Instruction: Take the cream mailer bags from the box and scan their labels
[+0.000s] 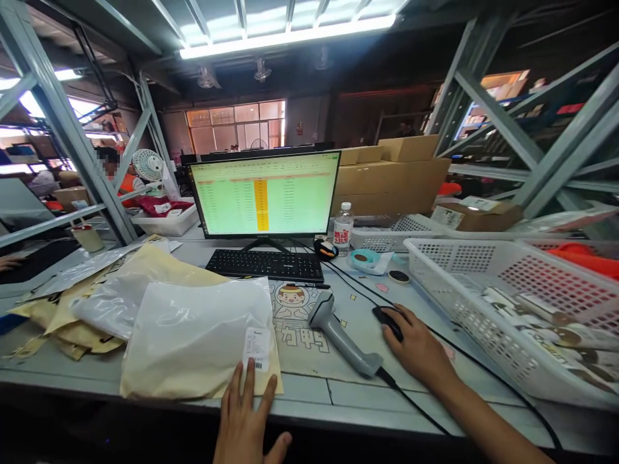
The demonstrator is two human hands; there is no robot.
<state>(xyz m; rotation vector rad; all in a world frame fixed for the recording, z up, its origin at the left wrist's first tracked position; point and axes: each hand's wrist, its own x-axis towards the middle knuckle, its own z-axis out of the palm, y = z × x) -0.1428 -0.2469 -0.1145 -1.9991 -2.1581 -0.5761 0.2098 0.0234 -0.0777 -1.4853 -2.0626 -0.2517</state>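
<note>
My left hand (249, 406) lies with its fingers spread on the lower right edge of a white plastic mailer bag (193, 335). Its fingertips touch the bag beside a printed barcode label (256, 348). My right hand (418, 345) rests over a black computer mouse (388, 322), fingers curved round it. Between the hands, a grey barcode scanner (345, 341) lies on a desk mat printed with a cartoon figure (291, 299). Behind it stand a black keyboard (265, 265) and a lit monitor (265, 196) showing a spreadsheet with an orange column.
More mailer bags (111, 283) are piled at the left. A white basket (464, 322) of rolled items stands at the right. A water bottle (343, 229), blue-green tape (363, 259) and cardboard boxes (387, 183) are behind. Cables cross the mat. Another person sits far left.
</note>
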